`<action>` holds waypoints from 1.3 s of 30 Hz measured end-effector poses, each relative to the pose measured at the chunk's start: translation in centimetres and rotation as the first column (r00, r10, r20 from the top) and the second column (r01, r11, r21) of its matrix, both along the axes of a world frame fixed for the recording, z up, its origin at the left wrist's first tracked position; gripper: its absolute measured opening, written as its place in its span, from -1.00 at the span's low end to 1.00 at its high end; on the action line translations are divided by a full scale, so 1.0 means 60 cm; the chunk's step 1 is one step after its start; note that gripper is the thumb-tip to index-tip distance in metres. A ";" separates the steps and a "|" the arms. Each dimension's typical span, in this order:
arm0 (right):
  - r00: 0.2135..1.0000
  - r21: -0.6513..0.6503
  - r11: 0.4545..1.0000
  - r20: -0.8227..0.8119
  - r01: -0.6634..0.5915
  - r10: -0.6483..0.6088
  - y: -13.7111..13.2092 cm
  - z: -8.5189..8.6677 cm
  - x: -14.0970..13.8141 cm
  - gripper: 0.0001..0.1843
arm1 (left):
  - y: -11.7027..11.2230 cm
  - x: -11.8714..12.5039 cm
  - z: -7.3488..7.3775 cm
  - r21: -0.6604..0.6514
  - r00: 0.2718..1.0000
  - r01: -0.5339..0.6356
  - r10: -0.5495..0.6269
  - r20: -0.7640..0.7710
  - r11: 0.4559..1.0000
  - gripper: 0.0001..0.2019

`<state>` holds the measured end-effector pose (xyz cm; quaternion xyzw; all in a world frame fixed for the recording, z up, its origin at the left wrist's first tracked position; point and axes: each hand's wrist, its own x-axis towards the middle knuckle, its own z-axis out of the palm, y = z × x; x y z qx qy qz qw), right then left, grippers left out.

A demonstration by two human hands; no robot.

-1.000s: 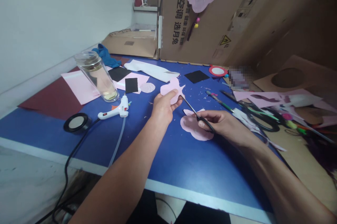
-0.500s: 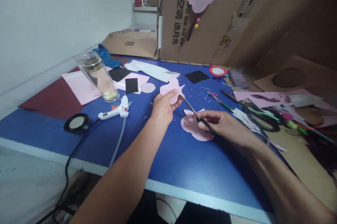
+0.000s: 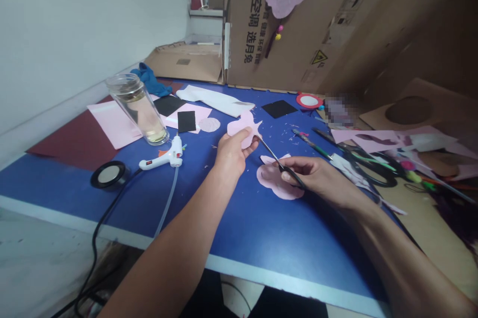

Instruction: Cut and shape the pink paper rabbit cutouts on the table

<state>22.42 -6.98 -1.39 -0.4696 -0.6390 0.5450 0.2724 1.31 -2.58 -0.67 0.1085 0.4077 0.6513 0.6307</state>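
Between the thumb and fingers of my left hand (image 3: 234, 151) is a pink paper cutout (image 3: 239, 125) with a lobed outline and small points at its right side. My right hand (image 3: 311, 176) grips black-handled scissors (image 3: 288, 173), whose blades reach up and left to the cutout's lower right edge, by my left fingertips. Whether the blades are parted there is too small to tell. Under the scissors and my right fingers, a second pink lobed cutout (image 3: 274, 186) lies on the blue table (image 3: 254, 233), partly covered.
On the left stand a glass bottle (image 3: 140, 114), a white glue gun (image 3: 166, 155) and a black tape roll (image 3: 110, 174). Black squares (image 3: 279, 108) and paper scraps lie behind. Larger scissors (image 3: 373, 171), a pen (image 3: 313, 145) and pink offcuts (image 3: 396, 140) clutter the right. A cardboard box (image 3: 291, 59) rises behind.
Almost nothing differs. The cutout and the scissors have shifted very slightly, and both hands keep their hold.
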 end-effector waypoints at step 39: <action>1.000 0.028 1.000 0.023 0.007 -0.008 0.000 0.002 0.003 -0.39 | -0.001 0.002 0.002 -0.005 1.000 0.018 -0.018 -0.018 1.000 -0.80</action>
